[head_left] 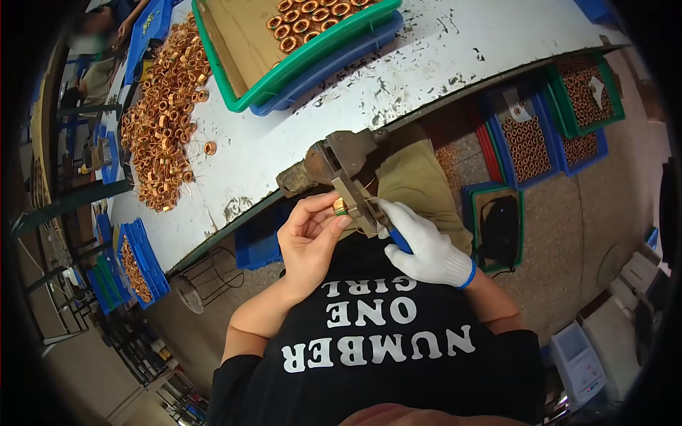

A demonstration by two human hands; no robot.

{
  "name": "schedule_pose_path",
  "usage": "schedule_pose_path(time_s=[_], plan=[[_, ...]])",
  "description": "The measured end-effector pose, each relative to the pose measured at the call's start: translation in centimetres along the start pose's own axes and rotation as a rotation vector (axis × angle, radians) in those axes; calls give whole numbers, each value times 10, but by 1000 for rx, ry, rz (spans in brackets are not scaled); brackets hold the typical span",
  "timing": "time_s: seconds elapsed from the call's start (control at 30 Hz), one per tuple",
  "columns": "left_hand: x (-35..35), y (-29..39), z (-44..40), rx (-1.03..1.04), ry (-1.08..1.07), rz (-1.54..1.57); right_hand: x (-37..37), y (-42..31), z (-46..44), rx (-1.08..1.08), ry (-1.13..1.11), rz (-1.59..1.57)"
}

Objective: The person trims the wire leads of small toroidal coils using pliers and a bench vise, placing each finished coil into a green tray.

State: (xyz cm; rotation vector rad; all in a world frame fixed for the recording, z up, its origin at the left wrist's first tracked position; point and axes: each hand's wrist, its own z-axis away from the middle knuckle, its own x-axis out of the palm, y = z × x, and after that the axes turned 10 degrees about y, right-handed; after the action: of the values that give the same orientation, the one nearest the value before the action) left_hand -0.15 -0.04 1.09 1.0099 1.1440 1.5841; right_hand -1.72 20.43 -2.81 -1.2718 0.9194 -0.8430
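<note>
My bare left hand [307, 240] pinches a small copper-wound ring coil [340, 206] between thumb and fingertips. It holds the coil against the side of a flat metal plate [348, 199] at the jaws of a bench vise [339, 156]. My right hand [430, 252], in a white knitted glove with a blue cuff, is closed around a blue-handled hand tool [399, 240], apparently pliers or cutters. The tool's head is close to the plate's other side and partly hidden there. Thin wire ends stick out around the plate.
A large heap of copper coils [163, 121] lies on the white worktable [249, 163]. A green tray [234, 92] with coils in rows sits on a blue one. More coil-filled crates [526, 149] stand on the floor at right. Another person's arm [128, 27] shows at upper left.
</note>
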Motion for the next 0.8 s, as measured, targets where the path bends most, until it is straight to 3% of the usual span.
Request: schedule_pose_path(time_s=[0.17,0.3,0.33,0.47,0.63,0.8], plan=[[1,-3,-1,73,-3,20,-13,-8,-12,111,-127,2],[0,-2,-2,87,-12,3,-24,-2,-15,395,-308,-573],[0,-2,-2,87,-16,6,-21,-3,-12,394,-304,-570],[0,-4,-1,59,-2,38,0,-9,0,-103,80,182],[0,-3,-1,66,6,24,-8,-11,-4,126,-99,59],[0,-3,-1,27,10,32,3,-1,4,27,71,21]])
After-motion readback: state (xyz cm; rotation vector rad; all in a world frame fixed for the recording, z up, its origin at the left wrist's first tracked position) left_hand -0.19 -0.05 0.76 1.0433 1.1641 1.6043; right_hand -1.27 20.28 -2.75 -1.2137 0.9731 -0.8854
